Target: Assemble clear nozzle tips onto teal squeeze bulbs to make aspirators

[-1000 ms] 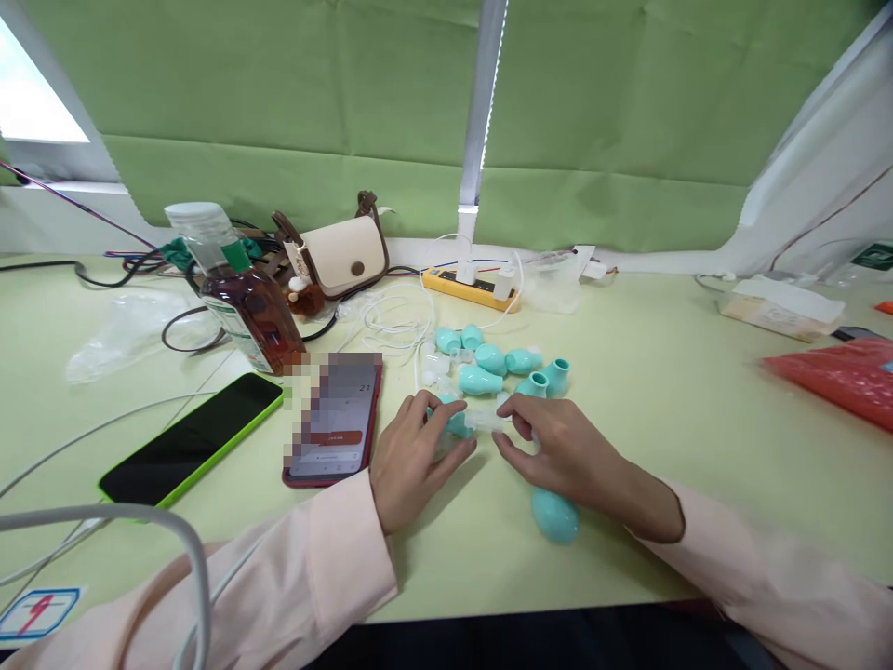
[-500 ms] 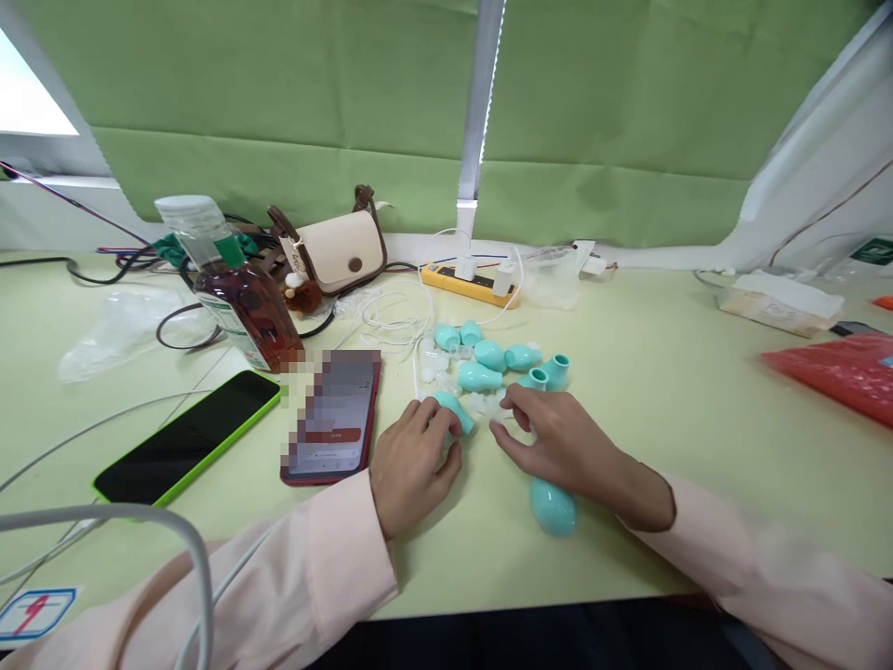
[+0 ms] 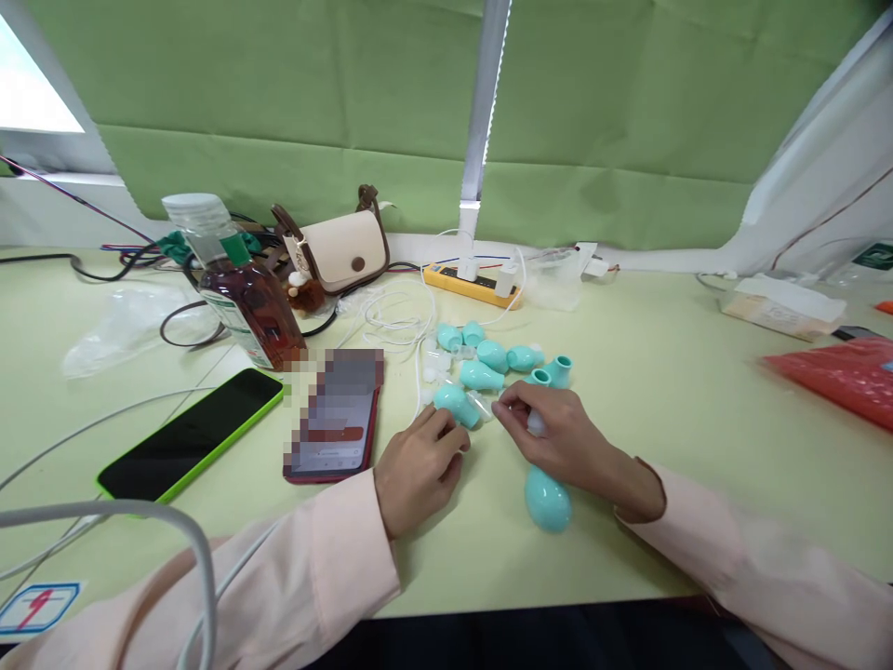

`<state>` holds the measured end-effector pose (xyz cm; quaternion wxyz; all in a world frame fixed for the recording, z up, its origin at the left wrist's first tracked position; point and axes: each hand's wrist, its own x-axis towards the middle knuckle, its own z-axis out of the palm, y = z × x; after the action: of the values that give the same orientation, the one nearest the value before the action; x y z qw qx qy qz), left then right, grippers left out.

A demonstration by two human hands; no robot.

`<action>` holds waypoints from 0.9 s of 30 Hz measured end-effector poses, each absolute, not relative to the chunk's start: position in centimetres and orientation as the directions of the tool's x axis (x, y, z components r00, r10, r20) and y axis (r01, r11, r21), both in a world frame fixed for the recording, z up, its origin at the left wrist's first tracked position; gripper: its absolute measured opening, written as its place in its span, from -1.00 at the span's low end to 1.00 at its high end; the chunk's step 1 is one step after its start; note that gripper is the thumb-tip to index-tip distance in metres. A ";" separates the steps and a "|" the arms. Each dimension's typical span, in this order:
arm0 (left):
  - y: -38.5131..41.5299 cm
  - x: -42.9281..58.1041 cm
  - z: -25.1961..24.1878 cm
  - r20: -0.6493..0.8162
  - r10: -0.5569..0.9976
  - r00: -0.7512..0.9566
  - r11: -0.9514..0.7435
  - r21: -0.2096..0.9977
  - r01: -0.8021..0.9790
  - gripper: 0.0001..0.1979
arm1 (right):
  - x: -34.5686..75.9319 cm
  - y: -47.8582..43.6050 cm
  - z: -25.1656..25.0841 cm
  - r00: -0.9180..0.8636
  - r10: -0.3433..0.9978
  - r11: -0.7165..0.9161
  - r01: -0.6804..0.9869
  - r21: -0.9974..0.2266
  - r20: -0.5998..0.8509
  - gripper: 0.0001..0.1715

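Observation:
My left hand [image 3: 419, 465] rests on the pale green table [image 3: 698, 447], fingers curled, its fingertips against a teal bulb-shaped piece [image 3: 455, 403] with a clear tip. My right hand [image 3: 554, 433] is closed in a pinch right of that piece, with something small and whitish between the fingers. A larger teal bulb [image 3: 546, 498] lies under my right wrist. Behind the hands sits a cluster of several teal bulbs [image 3: 492, 358] and small clear caps [image 3: 438, 365].
A red phone [image 3: 335, 419] and a green-cased phone [image 3: 188, 435] lie at left, beside a brown drink bottle [image 3: 241, 293]. A cream handbag [image 3: 345, 249], yellow power strip [image 3: 474, 282], white cables [image 3: 391, 321], a red bag [image 3: 837, 377] and a tissue pack [image 3: 778, 305] ring the work area.
The teal piece has gone from within my left hand's fingers to lying at their tips. My right hand has drawn slightly back and closed tighter on the small whitish part.

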<state>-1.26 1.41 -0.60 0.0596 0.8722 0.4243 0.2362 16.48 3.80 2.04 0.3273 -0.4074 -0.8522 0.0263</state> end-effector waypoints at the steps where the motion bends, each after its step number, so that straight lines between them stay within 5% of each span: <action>1: 1.4 -1.3 -0.6 0.375 0.757 0.534 -0.648 0.331 0.686 -0.88 | 16.4 3.7 2.1 -0.419 0.697 0.678 0.651 -0.342 0.582 -0.84; 7: 0.8 -1.3 0.0 0.510 0.716 0.476 -0.698 0.535 0.476 -0.82 | 15.7 3.1 1.3 -0.127 0.768 0.614 0.424 -0.666 0.628 -0.73; 12: -0.1 -0.6 0.4 0.426 0.742 0.518 -0.658 0.610 0.441 -0.44 | 14.5 2.4 0.1 -0.017 0.852 0.521 0.131 -0.844 0.523 -0.71; 18: -0.7 0.1 0.3 0.432 0.709 0.557 -0.685 0.608 0.401 -0.74 | 14.2 1.8 0.2 -0.107 0.750 0.660 0.070 -0.748 0.652 -0.85; 21: -0.5 -0.2 0.2 0.451 0.764 0.461 -0.633 0.660 0.404 -0.67 | 15.0 2.1 0.8 -0.149 0.683 0.730 0.089 -0.678 0.715 -0.95; 24: -0.3 -0.6 0.0 0.442 0.810 0.386 -0.583 0.680 0.445 -0.69 | 16.0 2.5 1.3 -0.356 0.633 0.771 0.206 -0.603 0.687 -0.94; 27: -0.4 -0.8 -0.2 0.433 0.808 0.399 -0.583 0.683 0.440 -0.70 | 16.6 2.6 1.5 -0.584 0.538 0.838 0.288 -0.464 0.608 -0.73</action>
<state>-0.78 -0.45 -0.25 0.2386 0.8017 0.3892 0.3858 16.60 2.60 1.48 0.3905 -0.2359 -0.8755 0.1595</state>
